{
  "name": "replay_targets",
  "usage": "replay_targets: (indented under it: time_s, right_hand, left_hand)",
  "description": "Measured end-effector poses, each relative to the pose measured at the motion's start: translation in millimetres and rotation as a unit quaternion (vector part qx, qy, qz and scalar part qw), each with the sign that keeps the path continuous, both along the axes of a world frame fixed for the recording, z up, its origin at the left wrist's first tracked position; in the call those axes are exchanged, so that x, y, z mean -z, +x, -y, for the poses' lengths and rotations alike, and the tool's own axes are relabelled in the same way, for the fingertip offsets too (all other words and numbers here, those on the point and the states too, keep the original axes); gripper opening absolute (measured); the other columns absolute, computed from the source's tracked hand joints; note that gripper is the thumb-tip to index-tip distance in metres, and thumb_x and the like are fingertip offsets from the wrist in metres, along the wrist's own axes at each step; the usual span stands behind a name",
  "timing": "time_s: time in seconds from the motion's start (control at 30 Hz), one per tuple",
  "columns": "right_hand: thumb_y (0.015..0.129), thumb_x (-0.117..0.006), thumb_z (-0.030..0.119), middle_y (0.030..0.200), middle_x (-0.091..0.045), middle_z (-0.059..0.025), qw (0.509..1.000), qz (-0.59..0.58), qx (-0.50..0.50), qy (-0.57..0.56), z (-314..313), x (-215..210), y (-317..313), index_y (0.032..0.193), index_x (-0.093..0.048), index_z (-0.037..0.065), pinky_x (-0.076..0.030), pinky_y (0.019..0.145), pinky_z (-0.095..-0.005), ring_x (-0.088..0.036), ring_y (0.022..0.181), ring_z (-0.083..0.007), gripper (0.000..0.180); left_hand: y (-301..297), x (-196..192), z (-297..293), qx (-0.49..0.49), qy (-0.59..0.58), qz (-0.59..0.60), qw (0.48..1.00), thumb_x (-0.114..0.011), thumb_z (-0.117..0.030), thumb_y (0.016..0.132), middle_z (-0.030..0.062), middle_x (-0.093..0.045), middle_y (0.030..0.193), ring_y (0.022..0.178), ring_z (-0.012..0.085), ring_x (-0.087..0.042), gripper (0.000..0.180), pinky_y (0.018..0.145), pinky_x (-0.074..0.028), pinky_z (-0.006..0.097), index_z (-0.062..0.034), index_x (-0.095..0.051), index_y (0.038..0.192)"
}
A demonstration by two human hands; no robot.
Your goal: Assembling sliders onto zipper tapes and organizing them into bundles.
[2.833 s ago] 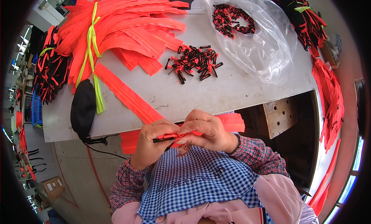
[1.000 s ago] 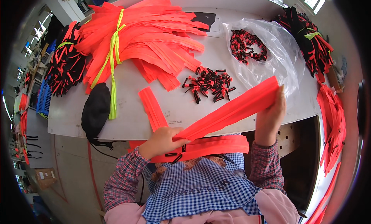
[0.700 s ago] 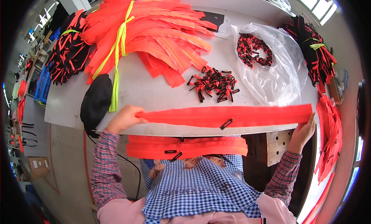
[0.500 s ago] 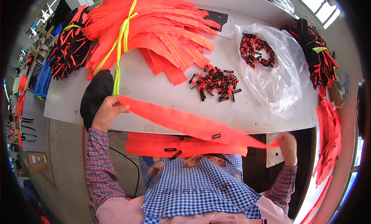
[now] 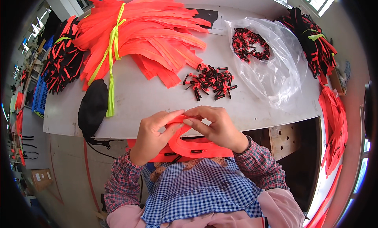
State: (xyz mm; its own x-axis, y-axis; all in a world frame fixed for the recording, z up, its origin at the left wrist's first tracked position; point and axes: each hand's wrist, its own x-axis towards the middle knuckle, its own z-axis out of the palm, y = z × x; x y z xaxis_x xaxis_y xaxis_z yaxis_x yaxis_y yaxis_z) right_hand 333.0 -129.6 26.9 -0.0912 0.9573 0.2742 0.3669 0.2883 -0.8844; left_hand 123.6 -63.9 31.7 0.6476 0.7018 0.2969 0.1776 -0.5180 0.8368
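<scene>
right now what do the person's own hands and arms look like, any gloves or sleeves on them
The left hand and right hand are bare, without gloves. The left sleeve and right sleeve are loose plaid, mixing reddish and dark bluish checks, gathered at the wrists. Above them, pale pink clothing shows at the upper arms.

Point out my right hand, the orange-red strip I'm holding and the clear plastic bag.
Right hand (image 5: 221, 130), head view: back of the hand.
Orange-red strip (image 5: 185, 148), head view: its lower curve.
Clear plastic bag (image 5: 280, 72), head view: its crumpled middle.
</scene>
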Motion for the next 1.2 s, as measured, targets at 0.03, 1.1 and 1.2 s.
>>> replay_targets:
  time_s: [0.03, 1.1, 1.2]
  right_hand:
    - [0.089, -0.073, 0.016, 0.090, -0.069, -0.0142, 1.000, 0.006, -0.021, -0.014, -2.2, 1.5, -2.2, 0.111, -0.067, 0.000, -0.054, 0.067, -0.0333, -0.067, 0.075, -0.0241, 0.028]
    - [0.087, -0.068, 0.019, 0.086, -0.069, -0.0156, 0.936, 0.262, 0.233, -0.034, -80.7, 146.8, 82.9, 0.095, -0.067, 0.001, -0.052, 0.069, -0.0418, -0.067, 0.080, -0.0354, 0.019]
    - [0.087, -0.066, 0.022, 0.091, -0.068, -0.0154, 0.938, 0.260, 0.228, -0.035, -82.3, 146.8, 86.0, 0.092, -0.065, 0.002, -0.052, 0.072, -0.0461, -0.066, 0.081, -0.0373, 0.021]
  left_hand:
    - [-0.4, 2.1, 0.2, 0.002, -0.003, -0.001, 1.000, -0.070, 0.001, 0.086, 0.0143, -0.071, 0.096, 0.082, 0.0221, -0.070, 0.033, 0.073, -0.055, 0.031, -0.0022, -0.068, 0.119]
    - [-4.4, 40.9, 11.2, -0.082, -0.103, 0.055, 0.990, -0.069, 0.002, 0.089, 0.0022, -0.064, 0.095, 0.076, 0.0045, -0.054, 0.017, 0.059, -0.042, 0.018, 0.0015, -0.069, 0.106]
    - [-4.4, 41.4, 11.2, -0.088, -0.124, 0.056, 0.987, -0.069, 0.002, 0.090, 0.0023, -0.063, 0.095, 0.078, 0.0046, -0.055, 0.017, 0.061, -0.043, 0.018, 0.0026, -0.068, 0.107]
